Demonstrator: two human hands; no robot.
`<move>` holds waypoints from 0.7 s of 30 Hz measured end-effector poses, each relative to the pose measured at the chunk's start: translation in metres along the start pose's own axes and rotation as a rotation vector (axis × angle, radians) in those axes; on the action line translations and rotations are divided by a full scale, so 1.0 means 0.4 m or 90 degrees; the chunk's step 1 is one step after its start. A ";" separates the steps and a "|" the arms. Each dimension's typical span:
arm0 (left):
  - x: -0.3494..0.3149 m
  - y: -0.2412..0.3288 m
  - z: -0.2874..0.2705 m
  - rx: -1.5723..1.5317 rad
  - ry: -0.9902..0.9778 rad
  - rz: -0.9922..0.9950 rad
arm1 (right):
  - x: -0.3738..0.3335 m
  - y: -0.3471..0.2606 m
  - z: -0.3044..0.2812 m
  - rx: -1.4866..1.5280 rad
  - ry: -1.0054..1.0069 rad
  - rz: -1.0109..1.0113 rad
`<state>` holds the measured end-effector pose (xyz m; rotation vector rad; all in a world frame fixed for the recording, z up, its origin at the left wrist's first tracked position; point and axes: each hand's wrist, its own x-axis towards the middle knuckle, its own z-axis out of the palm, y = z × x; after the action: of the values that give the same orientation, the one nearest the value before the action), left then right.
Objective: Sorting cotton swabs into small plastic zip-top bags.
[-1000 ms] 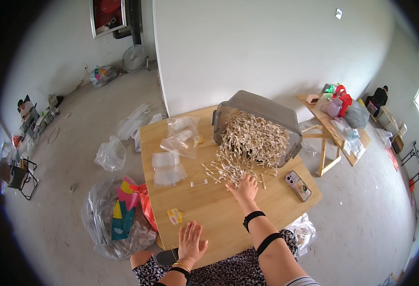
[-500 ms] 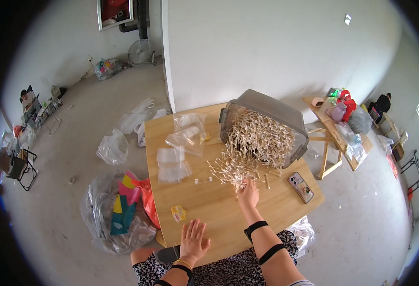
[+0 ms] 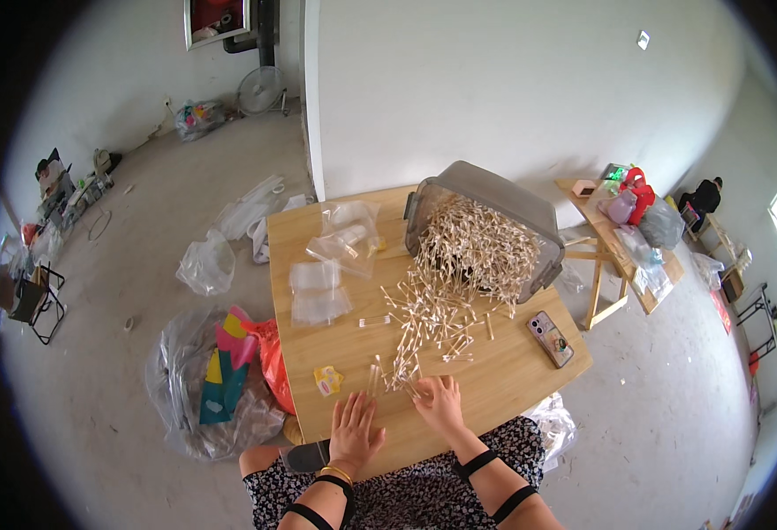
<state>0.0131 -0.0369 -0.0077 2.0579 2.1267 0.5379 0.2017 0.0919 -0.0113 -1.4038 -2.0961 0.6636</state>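
Wooden table (image 3: 512,353), strewn swabs (image 3: 432,309), white wall (image 3: 494,88), grey floor (image 3: 141,265), perhaps concrete

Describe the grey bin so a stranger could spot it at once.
Start at the nearer wooden table. At its far right corner, a grey bin lies tipped with its opening facing the viewer. Unlike the clear bags to its left and phone nearby, it is bulky and spills cotton swabs.

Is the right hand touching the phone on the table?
Apart. The head view plainly shows bare wooden tabletop between the right hand and the smartphone.
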 end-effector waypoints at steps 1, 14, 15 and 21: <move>-0.001 -0.001 -0.001 0.000 0.000 -0.003 | -0.005 -0.012 -0.011 -0.061 0.005 0.006; 0.001 -0.007 0.010 -0.012 0.005 -0.001 | 0.009 -0.066 0.051 0.094 -0.098 0.091; 0.003 -0.003 0.003 -0.012 0.006 0.001 | 0.025 -0.056 0.040 0.093 -0.077 0.104; -0.002 -0.004 -0.007 -0.032 0.002 -0.002 | 0.079 -0.040 0.001 -0.101 -0.045 -0.040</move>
<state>0.0105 -0.0380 -0.0059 2.0284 2.0944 0.5886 0.1804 0.1161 0.0040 -1.4090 -2.2823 0.5394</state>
